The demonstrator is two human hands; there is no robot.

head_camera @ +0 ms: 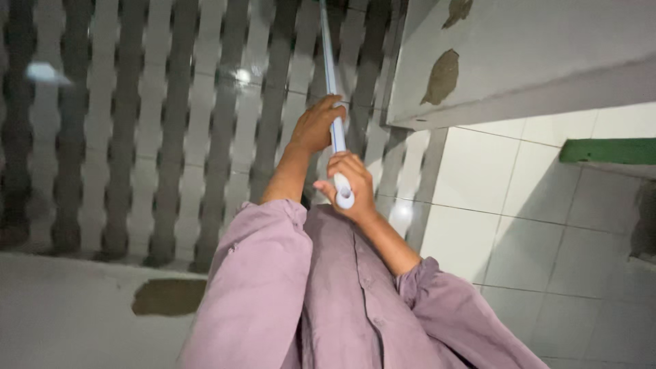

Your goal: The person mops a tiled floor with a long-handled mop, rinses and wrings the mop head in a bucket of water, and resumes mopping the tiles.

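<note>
Pole: a pale bluish-white pole (pixel 337 133) runs from the centre of the frame to the top edge, its capped near end just above my shirt.
Shirt: mauve sleeves (pixel 273 273) and buttoned front fill the lower middle of the frame, closest to me.
Right hand: my right hand (pixel 352 184) sits at the pole's near end, fingers (pixel 355 164) wrapped tightly round the shaft just above the cap.
Left hand: my left hand (pixel 316 126) grips farther up the same pole, fingers curled fully round it.
Step in hand: I judge I am pushing or drawing the pole along the surface ahead, both hands steering it.
Next move: it calls, I think, for a firm two-handed hold while the far end travels; that end is out of view.
Beyond: patterned grey-and-white tiles (pixel 137 137) fill the left and centre, plain white tiles (pixel 519 205) the right, a patched concrete ledge (pixel 519 61) the upper right, a green strip (pixel 608 150) at the right edge.
</note>
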